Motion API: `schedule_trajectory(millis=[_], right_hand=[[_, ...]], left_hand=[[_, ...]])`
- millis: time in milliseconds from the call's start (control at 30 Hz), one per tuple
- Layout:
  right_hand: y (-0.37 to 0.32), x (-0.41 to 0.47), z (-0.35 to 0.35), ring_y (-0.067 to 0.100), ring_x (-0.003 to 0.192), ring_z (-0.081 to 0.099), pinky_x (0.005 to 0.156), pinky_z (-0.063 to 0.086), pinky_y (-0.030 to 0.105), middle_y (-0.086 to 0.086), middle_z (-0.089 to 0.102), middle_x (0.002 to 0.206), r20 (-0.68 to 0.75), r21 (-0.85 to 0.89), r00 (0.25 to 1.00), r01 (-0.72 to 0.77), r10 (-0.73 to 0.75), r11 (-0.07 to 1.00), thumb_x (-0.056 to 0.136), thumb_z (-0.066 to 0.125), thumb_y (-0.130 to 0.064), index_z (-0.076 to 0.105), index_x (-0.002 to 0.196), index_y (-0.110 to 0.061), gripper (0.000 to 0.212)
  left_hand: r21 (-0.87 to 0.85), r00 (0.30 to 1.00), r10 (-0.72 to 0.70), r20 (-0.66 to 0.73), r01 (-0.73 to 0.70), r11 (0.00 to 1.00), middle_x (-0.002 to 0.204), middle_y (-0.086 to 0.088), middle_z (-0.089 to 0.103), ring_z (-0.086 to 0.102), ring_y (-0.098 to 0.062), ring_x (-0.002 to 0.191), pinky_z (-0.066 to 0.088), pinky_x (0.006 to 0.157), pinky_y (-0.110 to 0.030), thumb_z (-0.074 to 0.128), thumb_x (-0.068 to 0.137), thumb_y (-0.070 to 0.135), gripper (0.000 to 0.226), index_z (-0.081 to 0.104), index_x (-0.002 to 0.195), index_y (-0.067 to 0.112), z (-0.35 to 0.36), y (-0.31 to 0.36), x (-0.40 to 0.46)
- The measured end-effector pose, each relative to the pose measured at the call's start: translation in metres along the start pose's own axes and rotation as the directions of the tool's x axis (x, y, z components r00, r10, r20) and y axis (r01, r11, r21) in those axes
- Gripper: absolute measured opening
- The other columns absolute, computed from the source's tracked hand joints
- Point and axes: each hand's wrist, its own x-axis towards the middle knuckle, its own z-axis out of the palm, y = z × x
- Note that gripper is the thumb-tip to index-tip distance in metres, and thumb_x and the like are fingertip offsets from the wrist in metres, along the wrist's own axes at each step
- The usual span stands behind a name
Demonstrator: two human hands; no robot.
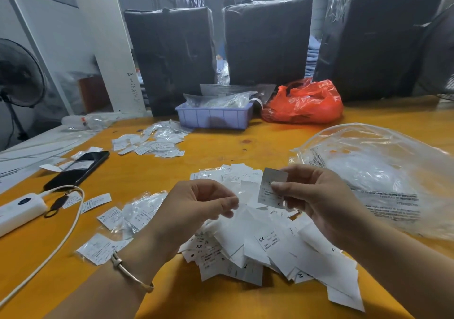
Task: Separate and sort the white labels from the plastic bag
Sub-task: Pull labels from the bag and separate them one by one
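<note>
Table (245,301): smooth orange-yellow surface.
Label pile (258,245): thin white paper rectangles with small black print and size letters, heaped loosely under both hands.
Plastic bag (383,178): clear, crinkled film with printed text, lying right of the pile.
Right hand (317,203): fingers curled, thumb and fingers pinching one label (271,188) upright above the pile.
Left hand (199,205): fingers curled, fingertips together – possibly on a clear sliver, hard to tell.
Sorted labels (149,142): smaller group farther back, near a lilac plastic tray (213,118).

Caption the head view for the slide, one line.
Right hand pinches one label above the label pile; left hand beside it, clear bag at right.
</note>
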Motion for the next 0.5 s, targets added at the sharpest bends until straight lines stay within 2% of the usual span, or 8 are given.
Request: schedule_trajectory(millis=[133,333,500], right_hand=[[-0.0029,-0.0026,-0.0019,0.022,0.067,0.066,0.056,0.052,0.022,0.017,0.073,0.082,0.048,-0.032,0.998,0.047,-0.045,0.998,0.049,0.078,-0.007,0.072,0.077,-0.013,0.029],[-0.0038,-0.0040,-0.0036,0.024,0.063,0.066,0.054,0.052,0.023,0.017,0.073,0.079,0.054,-0.018,0.996,0.076,-0.075,0.997,0.052,0.078,-0.005,0.068,0.082,-0.009,0.032],[-0.0029,-0.0034,-0.0044,0.019,0.063,0.064,0.053,0.050,0.020,0.013,0.072,0.074,0.047,-0.011,0.993,0.105,-0.105,0.994,0.069,0.069,0.014,0.066,0.071,-0.009,0.023]], left_hand=[[-0.034,1.000,-0.012,0.027,0.013,0.999,0.084,-0.009,0.077,0.072,-0.017,0.075,0.054,0.065,-0.018,0.079,0.064,0.030,0.023,0.076,0.079,0.012,-0.0018,0.0010,-0.0007],[-0.054,0.999,-0.031,0.041,0.033,0.998,0.085,-0.009,0.077,0.073,-0.018,0.077,0.055,0.067,-0.021,0.081,0.067,0.024,0.016,0.075,0.079,0.016,-0.0019,0.0016,-0.0007],[-0.043,0.998,-0.016,0.064,0.019,0.999,0.087,-0.007,0.077,0.074,-0.019,0.081,0.055,0.067,-0.020,0.079,0.069,0.030,0.016,0.076,0.080,0.019,-0.0017,0.0033,-0.0027]])
